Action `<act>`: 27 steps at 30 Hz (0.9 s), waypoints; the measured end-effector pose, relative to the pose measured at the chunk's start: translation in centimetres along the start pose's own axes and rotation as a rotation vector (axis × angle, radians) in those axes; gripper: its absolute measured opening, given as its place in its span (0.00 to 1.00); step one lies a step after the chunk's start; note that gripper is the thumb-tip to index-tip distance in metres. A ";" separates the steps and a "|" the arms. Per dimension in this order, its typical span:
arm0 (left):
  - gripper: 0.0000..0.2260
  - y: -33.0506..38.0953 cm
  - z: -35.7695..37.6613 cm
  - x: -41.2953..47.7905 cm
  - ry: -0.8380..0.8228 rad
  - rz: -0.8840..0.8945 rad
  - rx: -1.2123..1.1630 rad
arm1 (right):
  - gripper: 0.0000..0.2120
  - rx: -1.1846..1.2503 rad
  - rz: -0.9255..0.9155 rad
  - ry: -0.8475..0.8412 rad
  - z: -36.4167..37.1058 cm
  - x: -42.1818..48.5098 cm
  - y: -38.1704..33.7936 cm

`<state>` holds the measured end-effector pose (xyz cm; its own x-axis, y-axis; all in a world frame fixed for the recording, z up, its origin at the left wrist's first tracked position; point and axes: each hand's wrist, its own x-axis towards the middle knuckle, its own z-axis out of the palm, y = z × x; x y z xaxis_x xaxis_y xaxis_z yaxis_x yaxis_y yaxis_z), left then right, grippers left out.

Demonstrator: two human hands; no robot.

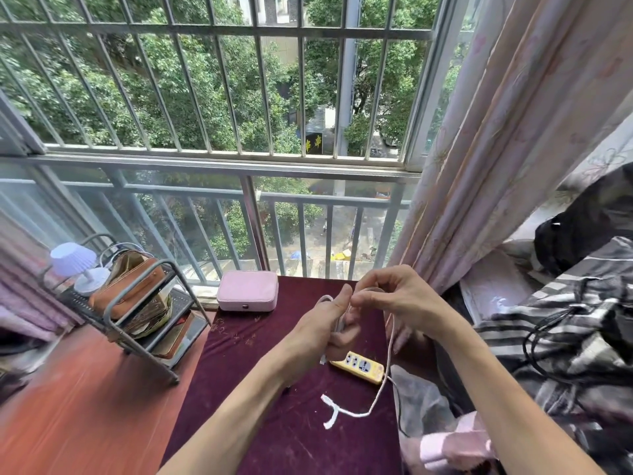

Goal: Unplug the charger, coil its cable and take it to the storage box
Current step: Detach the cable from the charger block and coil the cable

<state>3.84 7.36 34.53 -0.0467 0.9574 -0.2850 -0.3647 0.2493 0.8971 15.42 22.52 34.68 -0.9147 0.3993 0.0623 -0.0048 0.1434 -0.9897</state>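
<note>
My left hand (322, 329) is closed around loops of the white charger cable (388, 351), held above the dark red table cover (274, 389). My right hand (394, 296) pinches the same cable at the top of the loops, touching my left thumb. The rest of the cable hangs down from my right hand and ends in a forked pair of white connectors (330, 411) lying on the cover. A yellow power strip (358, 366) lies just below my hands with nothing plugged in its visible sockets. A pink zipped box (247, 291) sits at the table's far edge.
A metal rack (137, 323) with a brown bag, a small lamp and books stands on the wooden desk at the left. Window bars and a railing rise behind the table. A curtain (479, 166) and striped bedding (565, 337) with a black cord crowd the right.
</note>
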 end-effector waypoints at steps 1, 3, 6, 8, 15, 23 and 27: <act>0.21 0.1 0.0 0.0 -0.002 -0.011 -0.018 | 0.07 0.012 0.001 0.001 0.0 0.1 0.2; 0.24 0.0 0.0 0.0 -0.005 -0.040 -0.076 | 0.06 0.042 -0.001 -0.016 0.0 0.4 0.8; 0.29 -0.1 0.0 0.0 -0.076 -0.077 -0.242 | 0.09 0.137 0.005 -0.004 -0.1 0.7 1.6; 0.29 0.0 0.1 0.0 -0.111 -0.067 -0.317 | 0.12 0.239 0.025 0.007 0.1 0.8 2.1; 0.19 0.2 0.7 0.5 -0.036 0.168 -0.299 | 0.12 0.619 0.161 0.214 4.1 0.9 5.8; 0.11 1.0 -1.2 0.9 0.143 0.186 -0.352 | 0.21 -0.168 0.161 0.255 8.8 -3.8 7.6; 0.07 0.2 -1.9 1.4 0.268 0.163 -0.159 | 0.15 -0.446 0.160 0.083 8.8 -5.3 5.2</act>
<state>1.90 8.48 33.66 -0.3508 0.9052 -0.2398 -0.4719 0.0503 0.8802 16.64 13.18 28.02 -0.8544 0.5163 -0.0585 0.3241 0.4415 -0.8366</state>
